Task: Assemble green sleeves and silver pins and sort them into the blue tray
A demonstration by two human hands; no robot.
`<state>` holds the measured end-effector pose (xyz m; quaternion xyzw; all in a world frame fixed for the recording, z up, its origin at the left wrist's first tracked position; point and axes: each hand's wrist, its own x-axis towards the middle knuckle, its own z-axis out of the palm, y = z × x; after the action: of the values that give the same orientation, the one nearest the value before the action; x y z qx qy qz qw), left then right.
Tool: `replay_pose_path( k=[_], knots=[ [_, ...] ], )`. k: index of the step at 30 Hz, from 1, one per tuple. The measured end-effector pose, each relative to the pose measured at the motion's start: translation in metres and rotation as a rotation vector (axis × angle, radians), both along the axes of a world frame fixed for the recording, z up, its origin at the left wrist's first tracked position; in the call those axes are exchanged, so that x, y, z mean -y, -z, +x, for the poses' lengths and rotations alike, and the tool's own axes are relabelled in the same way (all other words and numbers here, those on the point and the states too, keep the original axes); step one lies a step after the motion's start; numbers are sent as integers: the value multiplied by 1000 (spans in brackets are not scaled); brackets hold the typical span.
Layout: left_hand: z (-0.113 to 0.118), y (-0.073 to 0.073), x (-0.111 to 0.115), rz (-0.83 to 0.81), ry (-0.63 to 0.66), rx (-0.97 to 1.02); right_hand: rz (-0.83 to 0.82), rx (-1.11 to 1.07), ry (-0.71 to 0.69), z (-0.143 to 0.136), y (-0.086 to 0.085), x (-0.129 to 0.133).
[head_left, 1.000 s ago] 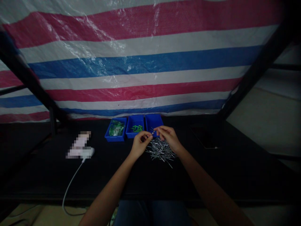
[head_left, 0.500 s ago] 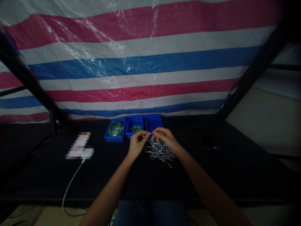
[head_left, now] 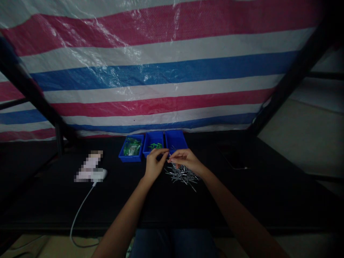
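Note:
My left hand (head_left: pixel 153 165) and my right hand (head_left: pixel 189 162) meet above the black table, fingertips almost touching. Both are closed in a pinch, and a tiny pale glint shows between them, too small to name. Under and beside my right hand lies a loose pile of thin silvery metal rods (head_left: pixel 185 176). Just beyond the fingers stands a blue bin (head_left: pixel 176 139), with a few thin rods near its front. To its left, a second blue bin (head_left: pixel 153 136) holds small green pieces (head_left: pixel 156 146).
A third blue bin (head_left: pixel 130 158) at the left contains green and clear packets. On the black table (head_left: pixel 120 200) lie a blurred pale object (head_left: pixel 87 167) with a white cable (head_left: pixel 77 215), and a dark phone-like slab (head_left: pixel 232 156) at the right. A striped tarp (head_left: pixel 161 79) hangs behind.
My right hand has shifted slightly left and down, its fingertips closer to those of my left hand. My left hand has moved a little left. The bins and rod pile stay put.

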<state>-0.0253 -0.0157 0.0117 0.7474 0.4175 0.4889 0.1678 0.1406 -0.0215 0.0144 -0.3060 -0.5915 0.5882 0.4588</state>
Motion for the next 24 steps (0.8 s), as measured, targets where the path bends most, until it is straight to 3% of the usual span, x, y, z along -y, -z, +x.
replay_pose_path(
  k=[10, 14, 17, 19, 21, 24],
  knots=[
    [4, 3, -5, -243, 202, 230, 74, 65, 7, -2, 12, -4],
    [4, -2, -1, -221, 158, 219, 96, 97, 47, -2, 13, -5],
    [-10, -13, 19, -124, 9, 141, 105, 105, 119, 1, 12, -8],
    [-36, -23, 39, -43, -138, 59, 103, 101, 191, 5, 12, -11],
    [-78, -33, 58, 37, -368, -72, 91, 79, 268, 10, 13, -15],
    [-163, -41, 69, 27, -823, -246, 70, 43, 371, 16, 16, -21]
  ],
)
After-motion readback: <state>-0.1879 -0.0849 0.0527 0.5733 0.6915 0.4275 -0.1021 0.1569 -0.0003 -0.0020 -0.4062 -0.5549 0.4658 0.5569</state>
